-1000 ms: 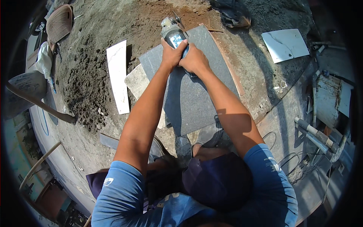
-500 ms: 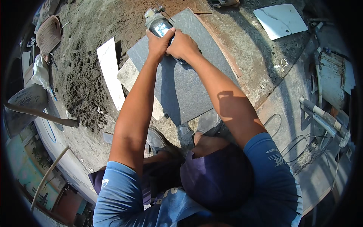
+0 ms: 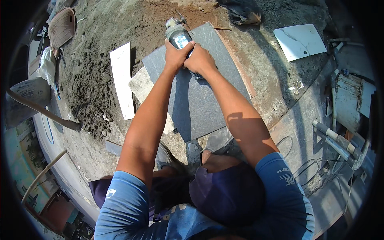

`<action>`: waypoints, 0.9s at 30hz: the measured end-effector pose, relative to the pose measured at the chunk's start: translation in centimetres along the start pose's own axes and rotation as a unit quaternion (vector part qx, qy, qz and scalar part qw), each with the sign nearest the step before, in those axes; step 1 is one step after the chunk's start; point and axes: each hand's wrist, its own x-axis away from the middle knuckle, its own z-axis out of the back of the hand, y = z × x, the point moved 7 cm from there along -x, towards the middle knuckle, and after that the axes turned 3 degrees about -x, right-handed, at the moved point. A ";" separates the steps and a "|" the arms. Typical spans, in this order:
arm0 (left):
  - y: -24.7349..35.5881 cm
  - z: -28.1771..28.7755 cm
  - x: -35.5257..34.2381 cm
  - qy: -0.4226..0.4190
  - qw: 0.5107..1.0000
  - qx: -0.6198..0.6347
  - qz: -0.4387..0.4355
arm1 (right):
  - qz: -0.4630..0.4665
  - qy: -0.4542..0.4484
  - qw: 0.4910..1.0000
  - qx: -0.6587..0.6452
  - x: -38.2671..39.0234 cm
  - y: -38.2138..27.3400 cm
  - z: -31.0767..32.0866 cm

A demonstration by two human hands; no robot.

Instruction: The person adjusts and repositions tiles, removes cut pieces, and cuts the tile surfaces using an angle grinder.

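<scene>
Both my hands grip an angle grinder (image 3: 179, 37) with a dark body and a metal gear head. My left hand (image 3: 175, 57) wraps its left side, thumb across the top. Behind it, my right hand (image 3: 201, 60) closes round the rear part of the body. The grinder is at the far edge of a dark grey stone-look tile (image 3: 208, 102), its disc side tilted up at the far end. Whether the disc touches the tile cannot be made out. Beneath the tile's left side shows a pale slab (image 3: 141, 84).
White tile pieces lie left (image 3: 122, 80) and far right (image 3: 300, 42). A heap of dark sand (image 3: 88, 96) spreads at the left, near a long-handled shovel (image 3: 44, 110). Pipes (image 3: 338, 138) and a loose cable (image 3: 308, 168) are on the right. My feet stand at the tile's near edge.
The whole view has shifted, so the scene appears slightly lower and to the right. My hands keep the same hold on the grinder at the tile's far edge.
</scene>
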 end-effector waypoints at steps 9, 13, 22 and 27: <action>1.7 0.0 1.7 0.019 1.000 0.006 -0.016 | 0.017 0.031 0.999 0.017 -0.9 1.0 -0.4; 1.6 0.3 1.9 0.020 0.999 0.027 -0.010 | 0.013 0.020 0.999 0.024 -0.8 0.7 -0.7; 2.9 -0.2 2.4 0.031 0.999 0.013 -0.012 | 0.000 0.023 1.000 0.011 -1.2 1.6 -0.1; 1.7 0.5 1.7 0.035 0.999 0.020 -0.024 | 0.007 0.018 1.000 0.004 -0.8 0.8 -0.6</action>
